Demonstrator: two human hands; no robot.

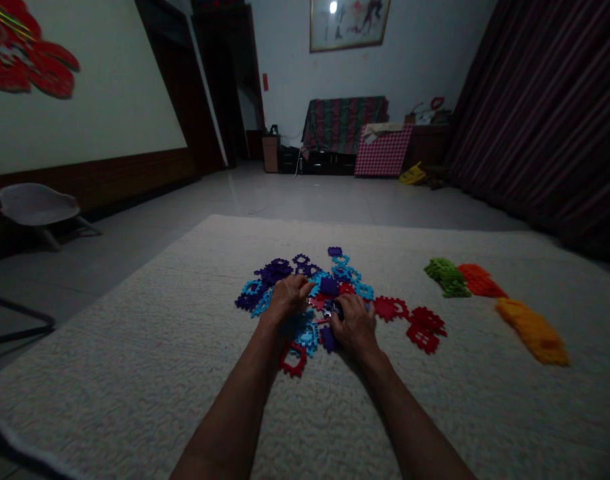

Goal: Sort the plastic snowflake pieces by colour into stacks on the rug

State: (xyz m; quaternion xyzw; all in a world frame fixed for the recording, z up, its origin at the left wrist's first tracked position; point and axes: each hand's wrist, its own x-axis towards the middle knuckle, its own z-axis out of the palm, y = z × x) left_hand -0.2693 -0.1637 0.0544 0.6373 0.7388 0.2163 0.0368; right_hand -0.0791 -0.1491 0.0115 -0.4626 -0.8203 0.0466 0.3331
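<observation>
A loose heap of interlocking plastic tiles with toothed edges lies in front of me, in dark purple, light blue and red. My left hand point(289, 297) is over the left-middle of the heap, its fingers bent and drawn together beside light blue tiles point(305, 331); what they hold, if anything, is hidden. My right hand point(355, 321) curls round a dark purple tile point(335, 308) at the heap's centre. Below that lies another purple tile point(328, 339). Red tiles point(425, 328) trail off to the right, and a red frame-shaped tile point(293, 360) rests nearest me.
On the cream quilted mat point(185, 373), green tiles point(447, 277), orange-red tiles point(479, 280) and yellow-orange tiles point(532, 330) form separate piles at the right. A small white chair point(37, 203) stands on the floor at left. Covered furniture point(345, 123) lines the far wall.
</observation>
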